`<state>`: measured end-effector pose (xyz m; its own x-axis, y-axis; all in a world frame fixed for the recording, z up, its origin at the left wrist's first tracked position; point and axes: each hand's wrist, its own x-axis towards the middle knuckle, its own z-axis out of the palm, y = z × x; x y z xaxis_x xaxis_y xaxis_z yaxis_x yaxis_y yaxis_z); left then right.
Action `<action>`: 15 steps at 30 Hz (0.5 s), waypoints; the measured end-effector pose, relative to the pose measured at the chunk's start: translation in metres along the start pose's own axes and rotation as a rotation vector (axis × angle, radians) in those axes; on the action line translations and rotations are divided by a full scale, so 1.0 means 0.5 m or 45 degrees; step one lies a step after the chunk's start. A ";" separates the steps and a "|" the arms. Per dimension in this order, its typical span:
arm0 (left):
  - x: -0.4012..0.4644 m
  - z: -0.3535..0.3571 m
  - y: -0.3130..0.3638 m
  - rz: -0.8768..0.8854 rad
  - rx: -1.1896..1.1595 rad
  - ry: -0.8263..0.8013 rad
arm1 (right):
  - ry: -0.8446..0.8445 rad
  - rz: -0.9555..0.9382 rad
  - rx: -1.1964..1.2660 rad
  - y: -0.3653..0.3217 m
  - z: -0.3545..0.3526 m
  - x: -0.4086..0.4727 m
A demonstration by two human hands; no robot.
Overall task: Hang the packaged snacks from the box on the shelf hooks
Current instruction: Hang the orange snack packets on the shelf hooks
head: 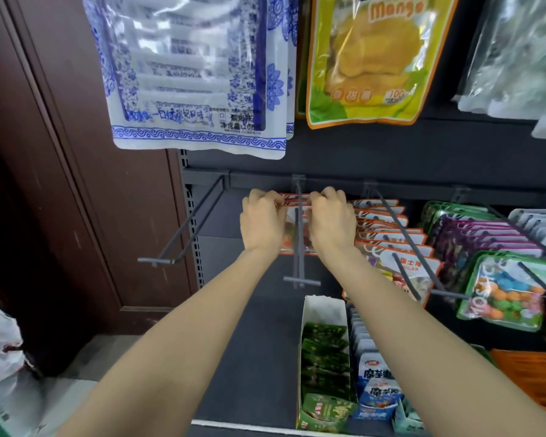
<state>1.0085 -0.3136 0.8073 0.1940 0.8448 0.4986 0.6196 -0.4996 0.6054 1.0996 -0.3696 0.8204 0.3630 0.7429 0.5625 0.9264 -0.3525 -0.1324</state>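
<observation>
A flat orange-edged plastic snack packet (297, 230) hangs far back on a dark metal double-wire shelf hook (298, 244), close to the dark back panel of the shelf (391, 152). The hook's long axis runs straight out from the panel toward the viewer, ending in a short crossbar; the packet hangs crosswise to it, its broad face toward the viewer and its top edge level. Both bare hands reach in from below with forearms extended. The left hand (262, 222) has its fingers (259, 197) curled over and pinching the packet's top left corner. The right hand (331, 222) mirrors it, its fingers curled tightly onto the top right corner, just across the hook wires. The packet shows a white-and-orange header strip and reddish contents, mostly hidden behind the hands. To the right, a row of matching orange-edged packets (388, 234) fills the neighbouring hook. To the left, another hook (183, 228) carries nothing. Lower down, an open white cardboard box (323, 305) holds green sachets (325, 357) standing on edge.
</observation>
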 end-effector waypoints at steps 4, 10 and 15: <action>-0.079 -0.040 -0.013 0.040 -0.051 -0.006 | 0.023 -0.079 0.112 -0.010 -0.034 -0.061; -0.303 -0.092 -0.031 -0.010 -0.262 -0.355 | -0.049 -0.033 0.265 0.023 -0.092 -0.318; -0.536 -0.068 0.007 -0.049 -0.337 -0.683 | -0.581 0.153 0.173 0.120 -0.142 -0.571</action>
<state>0.9326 -0.5481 0.6970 0.5748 0.8076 0.1323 0.4366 -0.4394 0.7851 1.0442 -0.6432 0.7097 0.4469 0.8858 0.1253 0.8688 -0.3963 -0.2968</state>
